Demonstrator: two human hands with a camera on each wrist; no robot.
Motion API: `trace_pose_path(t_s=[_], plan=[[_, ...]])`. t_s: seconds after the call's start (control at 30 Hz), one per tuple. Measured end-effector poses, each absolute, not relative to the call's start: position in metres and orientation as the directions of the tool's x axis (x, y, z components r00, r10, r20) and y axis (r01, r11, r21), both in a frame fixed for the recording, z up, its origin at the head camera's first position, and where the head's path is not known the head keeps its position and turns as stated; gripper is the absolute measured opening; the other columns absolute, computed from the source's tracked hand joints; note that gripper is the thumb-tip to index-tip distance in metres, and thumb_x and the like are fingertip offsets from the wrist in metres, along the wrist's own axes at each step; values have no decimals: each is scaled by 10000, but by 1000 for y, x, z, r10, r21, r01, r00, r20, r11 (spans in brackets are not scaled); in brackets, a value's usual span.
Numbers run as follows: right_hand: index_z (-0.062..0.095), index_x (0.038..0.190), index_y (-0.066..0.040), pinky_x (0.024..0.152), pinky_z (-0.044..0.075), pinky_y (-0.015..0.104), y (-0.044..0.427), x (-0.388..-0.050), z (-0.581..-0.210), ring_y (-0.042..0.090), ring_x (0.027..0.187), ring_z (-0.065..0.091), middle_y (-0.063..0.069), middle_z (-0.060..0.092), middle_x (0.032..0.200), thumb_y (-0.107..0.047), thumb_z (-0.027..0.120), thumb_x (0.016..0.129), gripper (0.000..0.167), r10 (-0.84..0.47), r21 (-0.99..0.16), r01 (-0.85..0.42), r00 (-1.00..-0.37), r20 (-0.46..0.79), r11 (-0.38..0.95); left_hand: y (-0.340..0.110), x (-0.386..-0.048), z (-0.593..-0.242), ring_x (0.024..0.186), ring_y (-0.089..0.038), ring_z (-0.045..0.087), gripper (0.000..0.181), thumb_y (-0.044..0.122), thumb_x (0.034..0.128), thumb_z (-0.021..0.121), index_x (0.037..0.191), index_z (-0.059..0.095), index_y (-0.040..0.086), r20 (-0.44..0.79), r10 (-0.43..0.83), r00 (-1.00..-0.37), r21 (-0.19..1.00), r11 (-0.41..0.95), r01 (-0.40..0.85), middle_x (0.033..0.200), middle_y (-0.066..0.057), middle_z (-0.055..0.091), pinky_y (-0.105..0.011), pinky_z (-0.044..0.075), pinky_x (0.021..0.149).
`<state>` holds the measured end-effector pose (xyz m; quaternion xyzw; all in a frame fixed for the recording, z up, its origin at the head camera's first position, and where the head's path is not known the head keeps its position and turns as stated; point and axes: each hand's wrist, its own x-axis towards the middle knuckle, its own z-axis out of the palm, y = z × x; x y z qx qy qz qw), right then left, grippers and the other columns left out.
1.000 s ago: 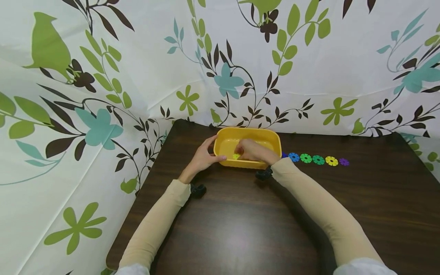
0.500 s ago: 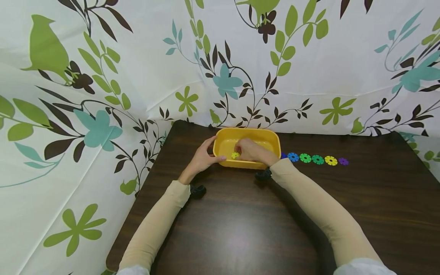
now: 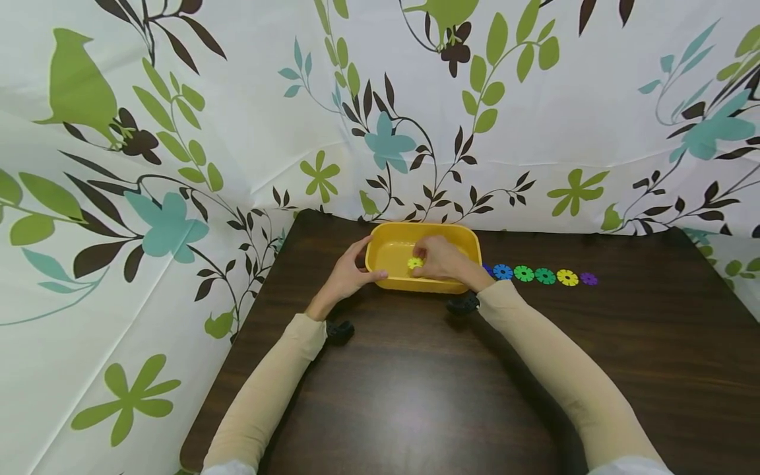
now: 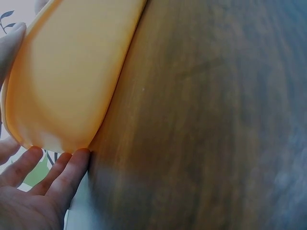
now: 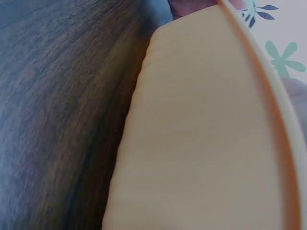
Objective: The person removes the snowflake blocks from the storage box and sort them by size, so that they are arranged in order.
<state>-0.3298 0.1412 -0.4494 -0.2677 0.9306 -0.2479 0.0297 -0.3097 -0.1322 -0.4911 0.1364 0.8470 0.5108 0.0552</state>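
Observation:
A yellow plastic bin (image 3: 410, 284) sits on the dark wooden table. My left hand (image 3: 349, 272) grips its left end, the thumb along the near rim; in the left wrist view its fingertips press the bin's end wall (image 4: 72, 136). Inside the bin, my right hand (image 3: 442, 257) pinches a small yellow flower-shaped disc (image 3: 415, 262). The near wall of the bin (image 5: 201, 120) fills much of the right wrist view and hides most of that hand.
Right of the bin, notched discs lie in a row: dark blue (image 3: 488, 269), blue (image 3: 503, 272), two greens (image 3: 524, 273), yellow (image 3: 567, 277) and purple (image 3: 589, 278). A leaf-patterned cloth (image 3: 267, 158) hangs behind and left of the table (image 3: 380, 369).
Within the bin my right hand has shifted a little to the right and up, bringing the yellow disc along. My left hand keeps its grip on the bin.

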Motion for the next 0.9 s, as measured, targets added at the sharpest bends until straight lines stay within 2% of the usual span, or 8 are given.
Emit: trace_pose_path(t_s=[0.47,0.73,0.9], plan=[[767,1036,3,910,590,481,181,-316,-437,307,954,684,164,768,1007,-215,820,797,328,-434,-511,-451,-886,161,732,-134,-311,-493,1273,-316,608,1040,393,892,921,1730,328,227,65,308,-949,881,429,199,1584,-170,486,-474,616,1090],[770,1027,7,838,562,417,212,-306,-433,296,904,665,167,758,974,-198,835,792,318,-372,-514,-435,-900,226,739,-133,-311,-493,1245,-312,613,1028,386,898,916,1730,329,239,64,304,-951,874,442,200,1504,-177,525,-473,618,1079],[768,1057,19,799,552,383,234,-297,-430,280,863,649,165,742,955,-201,855,828,329,-303,-521,-379,-925,228,765,-133,-311,-491,1264,-307,592,1021,382,907,909,1732,322,248,53,293,-955,869,457,189,1535,-166,510,-492,604,1104]])
